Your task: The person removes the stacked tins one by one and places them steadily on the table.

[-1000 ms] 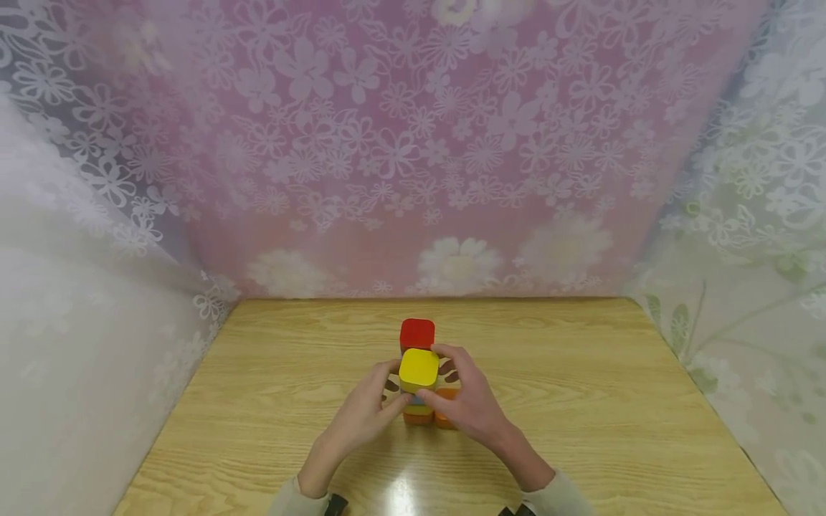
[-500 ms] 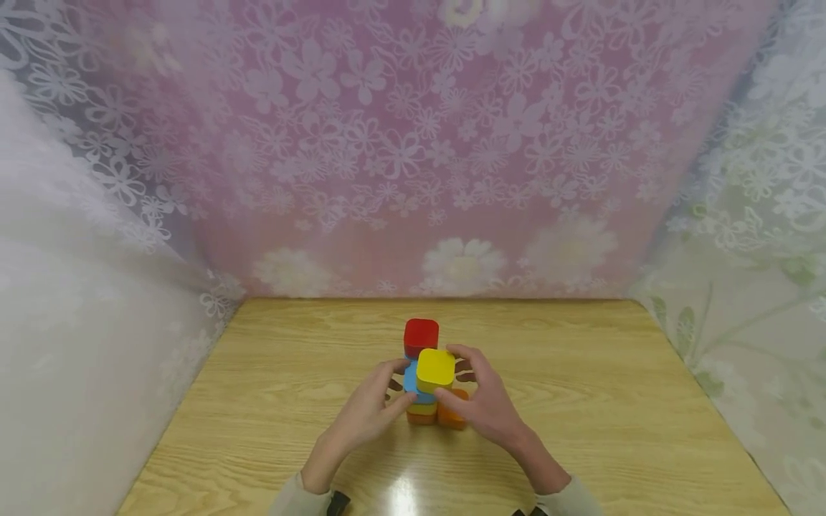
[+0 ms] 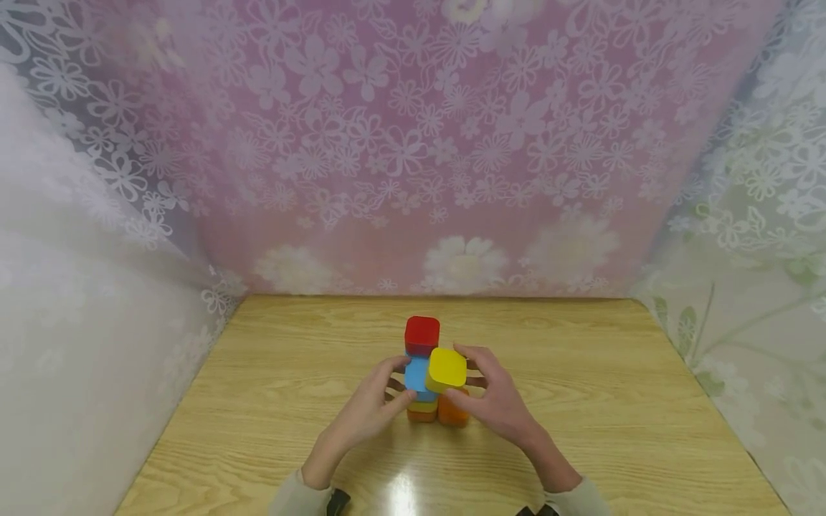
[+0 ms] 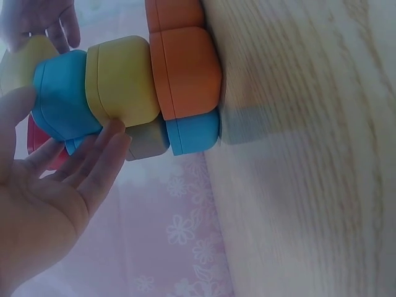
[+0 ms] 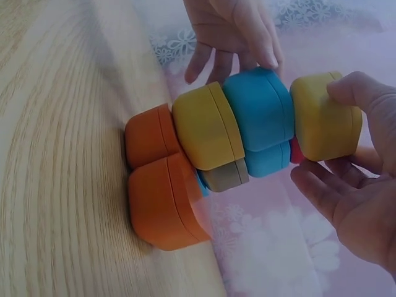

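Observation:
In the head view my right hand (image 3: pixel 497 398) pinches a yellow block (image 3: pixel 447 367) between thumb and fingers, raised at the right side of a block stack. My left hand (image 3: pixel 364 405) holds the stack's top blue block (image 3: pixel 418 376) from the left, its thumb and fingers on either side. Under that blue block come another yellow block (image 4: pixel 124 80) and an orange block (image 4: pixel 185 74). A second orange block (image 3: pixel 454 410) stands on the table, right of the stack. Behind rises a column topped by a red block (image 3: pixel 422 334).
That rear column also has a blue block (image 5: pixel 269 159), a grey-brown block (image 4: pixel 147 139) and a bottom blue block (image 4: pixel 197 131). Everything stands on a wood-grain table (image 3: pixel 310 344). Floral cloth (image 3: pixel 387 179) hangs behind the table and along both sides.
My right hand has carried the yellow block rightward from over the front stack, uncovering the blue block. My left hand has stayed near the stack's left side.

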`<state>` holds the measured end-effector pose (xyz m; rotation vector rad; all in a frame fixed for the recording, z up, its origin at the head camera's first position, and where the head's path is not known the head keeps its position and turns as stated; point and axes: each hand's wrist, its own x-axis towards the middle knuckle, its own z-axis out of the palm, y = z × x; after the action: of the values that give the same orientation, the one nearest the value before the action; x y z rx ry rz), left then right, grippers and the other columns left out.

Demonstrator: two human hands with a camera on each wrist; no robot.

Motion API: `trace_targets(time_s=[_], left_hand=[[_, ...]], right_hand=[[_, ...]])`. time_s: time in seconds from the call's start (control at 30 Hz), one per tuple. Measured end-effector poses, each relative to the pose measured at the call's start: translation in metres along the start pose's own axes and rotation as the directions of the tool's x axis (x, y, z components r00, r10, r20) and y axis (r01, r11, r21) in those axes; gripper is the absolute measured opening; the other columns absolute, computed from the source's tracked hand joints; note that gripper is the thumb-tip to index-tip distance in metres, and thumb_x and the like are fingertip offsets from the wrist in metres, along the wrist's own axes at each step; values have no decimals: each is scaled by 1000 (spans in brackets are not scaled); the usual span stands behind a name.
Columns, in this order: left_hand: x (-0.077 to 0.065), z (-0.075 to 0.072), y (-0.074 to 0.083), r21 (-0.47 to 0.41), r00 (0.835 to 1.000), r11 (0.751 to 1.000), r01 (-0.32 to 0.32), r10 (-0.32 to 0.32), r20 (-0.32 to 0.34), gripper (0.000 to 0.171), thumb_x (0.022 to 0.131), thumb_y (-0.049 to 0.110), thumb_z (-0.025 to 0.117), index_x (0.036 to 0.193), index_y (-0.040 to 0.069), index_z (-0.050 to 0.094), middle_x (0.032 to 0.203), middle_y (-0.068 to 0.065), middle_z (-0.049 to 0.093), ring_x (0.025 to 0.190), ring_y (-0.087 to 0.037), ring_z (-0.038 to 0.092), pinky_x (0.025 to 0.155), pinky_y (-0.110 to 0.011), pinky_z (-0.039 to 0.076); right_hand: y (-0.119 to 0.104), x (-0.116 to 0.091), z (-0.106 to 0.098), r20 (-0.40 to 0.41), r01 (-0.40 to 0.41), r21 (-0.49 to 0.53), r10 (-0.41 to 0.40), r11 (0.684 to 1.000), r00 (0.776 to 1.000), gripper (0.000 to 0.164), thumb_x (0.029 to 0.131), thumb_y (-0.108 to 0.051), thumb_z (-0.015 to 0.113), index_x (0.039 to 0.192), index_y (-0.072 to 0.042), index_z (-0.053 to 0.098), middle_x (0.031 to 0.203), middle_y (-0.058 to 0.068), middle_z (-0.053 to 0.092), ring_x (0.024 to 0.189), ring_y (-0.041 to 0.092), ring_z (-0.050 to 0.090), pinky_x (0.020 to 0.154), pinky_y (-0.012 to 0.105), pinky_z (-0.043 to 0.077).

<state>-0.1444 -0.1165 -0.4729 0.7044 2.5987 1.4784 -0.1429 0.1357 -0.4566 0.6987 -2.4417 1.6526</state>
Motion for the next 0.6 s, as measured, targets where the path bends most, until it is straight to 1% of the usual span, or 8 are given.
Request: trace_targets(time_s=[0.17, 0.27, 0.43, 0.6], left_hand=[[1, 0, -1, -2, 1000, 1000, -11, 11, -2, 58, 100, 38, 59, 147, 11, 38, 132, -7, 55, 103, -16, 62, 83, -26, 55], [2, 0, -1, 0, 1000, 1000, -15, 15, -1, 58, 100, 39, 59, 147, 11, 39, 131, -7, 55, 103, -16, 62, 83, -26, 55], [3, -1, -1, 8, 1000, 1000, -14, 13, 11, 57, 100, 38, 59, 147, 12, 39, 132, -7, 55, 103, -16, 63, 83, -27, 55], [3, -2, -2, 11, 1000, 1000, -9, 9, 19, 58, 100, 39, 58, 148, 13, 38, 133, -6, 55, 104, -16, 63, 84, -27, 55]], right_hand=[[3, -3, -6, 4, -51, 35, 51, 998, 999, 64, 84, -14, 80, 139, -11, 50, 132, 8, 51, 112, 29, 58, 89, 29, 55], [7, -7, -11, -3, -66, 50, 67, 997, 998, 63, 83, -12, 80, 138, -10, 50, 133, 8, 51, 113, 29, 58, 89, 28, 54], [14, -16, -21, -26, -116, 47, 118, 992, 993, 63, 83, -9, 79, 138, -9, 49, 134, 10, 51, 115, 30, 57, 89, 24, 54], [22, -22, -30, -28, -140, 25, 141, 990, 990, 62, 84, -5, 78, 138, -7, 48, 134, 12, 51, 116, 32, 56, 89, 26, 54]])
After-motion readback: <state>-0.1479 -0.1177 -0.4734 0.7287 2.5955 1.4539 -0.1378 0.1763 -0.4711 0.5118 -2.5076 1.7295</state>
